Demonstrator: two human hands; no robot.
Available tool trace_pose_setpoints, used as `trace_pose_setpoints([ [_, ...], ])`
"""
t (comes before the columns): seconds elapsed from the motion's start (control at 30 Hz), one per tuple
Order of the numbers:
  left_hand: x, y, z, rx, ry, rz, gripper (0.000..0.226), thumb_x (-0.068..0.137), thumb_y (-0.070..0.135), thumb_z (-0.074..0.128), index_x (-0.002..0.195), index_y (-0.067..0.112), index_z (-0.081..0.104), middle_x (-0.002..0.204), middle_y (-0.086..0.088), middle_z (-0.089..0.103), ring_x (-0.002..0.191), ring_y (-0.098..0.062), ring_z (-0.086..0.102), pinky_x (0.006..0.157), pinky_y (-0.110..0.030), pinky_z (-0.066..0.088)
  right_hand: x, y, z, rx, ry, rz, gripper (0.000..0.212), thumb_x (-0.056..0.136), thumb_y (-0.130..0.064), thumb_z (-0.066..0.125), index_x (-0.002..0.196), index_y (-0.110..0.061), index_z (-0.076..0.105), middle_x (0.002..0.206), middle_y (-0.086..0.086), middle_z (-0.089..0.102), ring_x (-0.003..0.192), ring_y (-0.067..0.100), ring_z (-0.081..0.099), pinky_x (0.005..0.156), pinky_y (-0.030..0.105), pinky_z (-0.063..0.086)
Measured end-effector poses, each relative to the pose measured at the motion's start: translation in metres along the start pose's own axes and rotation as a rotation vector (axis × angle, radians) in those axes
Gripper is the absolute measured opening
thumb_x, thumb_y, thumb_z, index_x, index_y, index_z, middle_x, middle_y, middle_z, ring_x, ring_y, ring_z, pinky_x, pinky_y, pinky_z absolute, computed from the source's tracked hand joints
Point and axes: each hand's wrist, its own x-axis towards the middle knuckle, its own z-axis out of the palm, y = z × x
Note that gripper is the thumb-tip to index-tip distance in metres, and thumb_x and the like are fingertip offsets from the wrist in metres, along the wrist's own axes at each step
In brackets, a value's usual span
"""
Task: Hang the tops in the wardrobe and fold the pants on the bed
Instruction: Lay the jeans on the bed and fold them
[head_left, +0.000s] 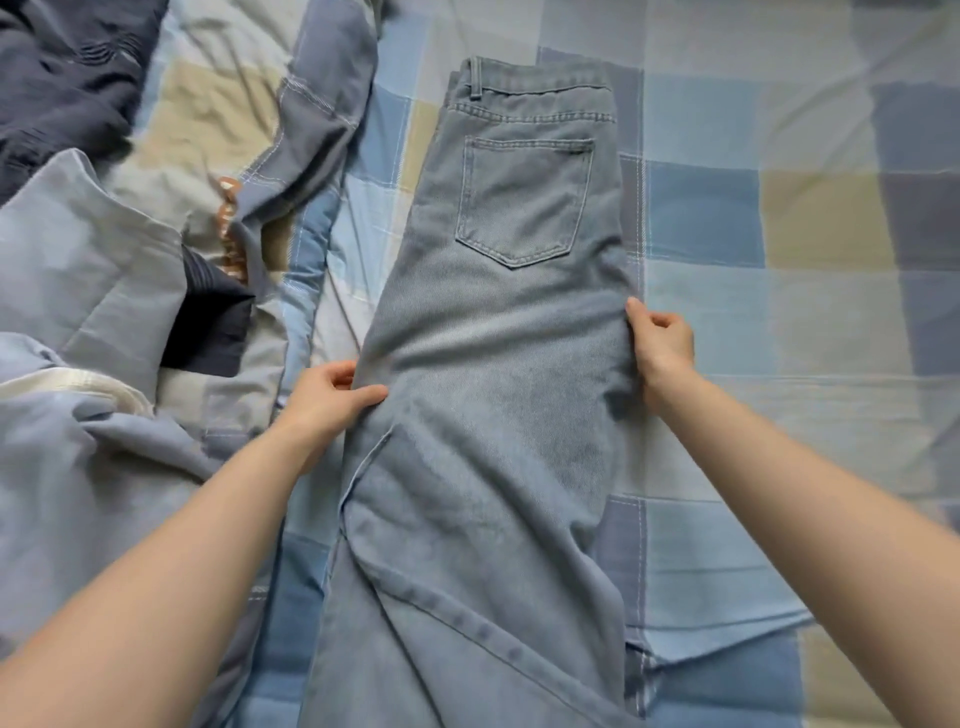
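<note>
Light blue jeans (498, 322) lie lengthwise on the bed, folded in half along their length, waistband at the far end and one back pocket facing up. The legs run down toward me and off the bottom of the frame. My left hand (327, 397) pinches the left edge of the jeans at thigh height. My right hand (660, 343) pinches the right edge at about the same height. Both arms reach in from the bottom corners.
The jeans rest on a checked blue, beige and grey bedsheet (779, 218). A rumpled pale blue quilt (88, 291) is heaped at the left, with a dark navy garment (62, 73) at the top left and another dark piece (213, 322) tucked in the folds.
</note>
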Motion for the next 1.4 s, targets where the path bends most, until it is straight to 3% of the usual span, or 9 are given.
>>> trace_pose_setpoints([
  [0.17,-0.045,-0.036,-0.001,0.214,0.189,-0.001,0.014,0.078,-0.002,0.073,0.092,0.001,0.071,0.089,-0.017,0.071,0.081,-0.022,0.064,0.084,-0.032,0.053,-0.050,0.027,-0.034,-0.081,-0.276,0.147,0.018,0.088,-0.025,0.069,0.089,-0.012,0.056,0.073,-0.001,0.056,0.052,0.004,0.057,0.046,0.022,0.047],
  [0.27,-0.072,-0.053,-0.016,0.380,0.245,-0.015,0.015,0.080,-0.004,0.065,0.074,0.010,0.069,0.082,-0.017,0.071,0.086,-0.032,0.068,0.083,-0.038,0.051,-0.055,0.020,-0.057,-0.069,-0.164,0.186,0.015,0.091,-0.019,0.064,0.079,-0.013,0.057,0.068,0.005,0.053,0.043,0.009,0.052,0.037,0.019,0.040],
  [0.37,-0.090,-0.060,-0.026,0.387,0.323,-0.031,0.028,0.078,-0.005,0.060,0.063,0.018,0.060,0.074,-0.008,0.068,0.084,-0.035,0.066,0.077,-0.035,0.047,-0.064,0.018,-0.069,0.149,-0.053,0.296,0.012,0.093,-0.015,0.058,0.082,-0.017,0.056,0.068,0.005,0.052,0.048,0.012,0.051,0.047,0.025,0.044],
  [0.53,-0.112,-0.059,0.014,0.251,0.200,-0.066,0.020,0.082,0.028,0.073,0.081,0.015,0.057,0.081,-0.010,0.068,0.082,-0.032,0.067,0.085,-0.044,0.053,-0.114,0.040,-0.062,0.210,-0.350,0.380,0.024,0.094,-0.024,0.059,0.116,-0.015,0.061,0.107,0.004,0.070,0.097,0.022,0.066,0.085,0.039,0.054],
  [0.83,-0.125,-0.081,0.010,0.246,0.240,-0.138,0.016,0.079,0.012,0.070,0.080,0.009,0.054,0.082,-0.016,0.063,0.087,-0.038,0.065,0.084,-0.047,0.052,-0.164,0.091,-0.068,0.090,-0.207,0.313,0.010,0.092,-0.016,0.062,0.084,-0.011,0.061,0.065,-0.001,0.059,0.041,0.002,0.055,0.034,0.015,0.038],
  [0.97,-0.142,-0.112,-0.007,0.121,0.205,-0.200,0.023,0.082,0.010,0.071,0.075,0.012,0.049,0.073,-0.011,0.056,0.087,-0.040,0.066,0.085,-0.056,0.054,-0.172,0.097,-0.063,-0.194,-0.152,0.151,0.017,0.090,-0.018,0.064,0.090,0.000,0.066,0.075,0.007,0.063,0.065,0.015,0.056,0.054,0.022,0.044],
  [1.17,-0.143,-0.112,-0.003,0.120,0.127,-0.344,0.034,0.074,0.008,0.076,0.085,0.016,0.045,0.085,-0.017,0.066,0.063,-0.026,0.067,0.063,-0.038,0.057,-0.196,0.111,-0.074,-0.123,-0.411,0.422,0.050,0.093,-0.049,0.052,0.114,-0.005,0.065,0.108,0.010,0.070,0.102,0.024,0.065,0.093,0.038,0.051],
  [1.3,-0.165,-0.110,0.011,0.365,-0.005,-0.326,0.055,0.070,0.007,0.073,0.108,0.018,0.034,0.091,-0.017,0.063,0.057,-0.026,0.064,0.049,-0.026,0.048,-0.243,0.134,-0.105,-0.292,-0.616,0.330,0.062,0.079,-0.076,0.045,0.096,-0.022,0.070,0.076,-0.021,0.067,0.075,-0.003,0.062,0.070,0.015,0.046],
  [1.4,-0.170,-0.107,0.008,0.375,0.007,-0.324,0.055,0.074,0.002,0.070,0.112,0.018,0.035,0.108,-0.018,0.056,0.088,-0.036,0.066,0.060,-0.036,0.057,-0.267,0.157,-0.132,-0.683,-0.639,0.116,0.048,0.078,-0.073,0.053,0.080,-0.024,0.055,0.074,-0.015,0.059,0.075,0.013,0.054,0.066,0.026,0.039],
])
